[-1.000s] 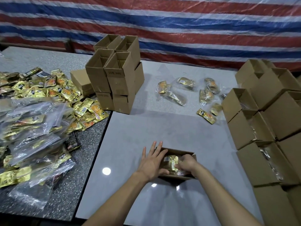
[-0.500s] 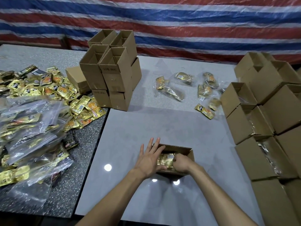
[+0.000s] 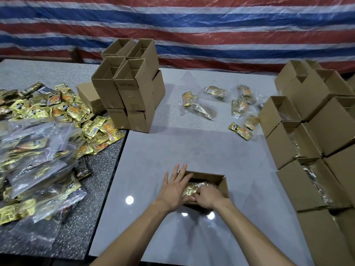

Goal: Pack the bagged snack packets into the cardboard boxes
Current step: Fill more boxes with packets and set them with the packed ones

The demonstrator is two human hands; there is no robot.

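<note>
Lower centre of frame: small open-topped brown cardboard box (image 3: 223, 186) sits on the pale grey glossy table (image 3: 192, 146). Inside it lies a clear plastic bag of gold snack packets (image 3: 192, 189), filling the near left part of the box.

Left hand (image 3: 173, 191): flat, fingers straight and spread, laid along the box's left side and over its rim, thumb at the near edge. It grips nothing.

Right hand (image 3: 206, 194): knuckles up, fingers curled down into the box and closed on the bag of packets, touching the left thumb.

Upper centre-left: stack of empty open brown cardboard boxes (image 3: 130, 89), two tiers high, standing on the far left corner of the pale table.

Left of frame: dark speckled stone-look table (image 3: 76, 237), butted against the pale one. On it is a heap of loose gold foil packets (image 3: 63, 110), with a pile of clear zip bags holding gold packets (image 3: 34, 156) nearer the camera.

Upper right of centre, on the pale table: several small clear bags of gold packets (image 3: 201, 110), scattered and well apart from the hands. One single loose gold packet (image 3: 240, 130) lies just beside them.

Right edge: tall stack of brown cardboard boxes (image 3: 330, 131), tipped at an angle; some show clear plastic inside.

Back: red, white and blue striped tarp (image 3: 192, 25) across the top of frame.
</note>
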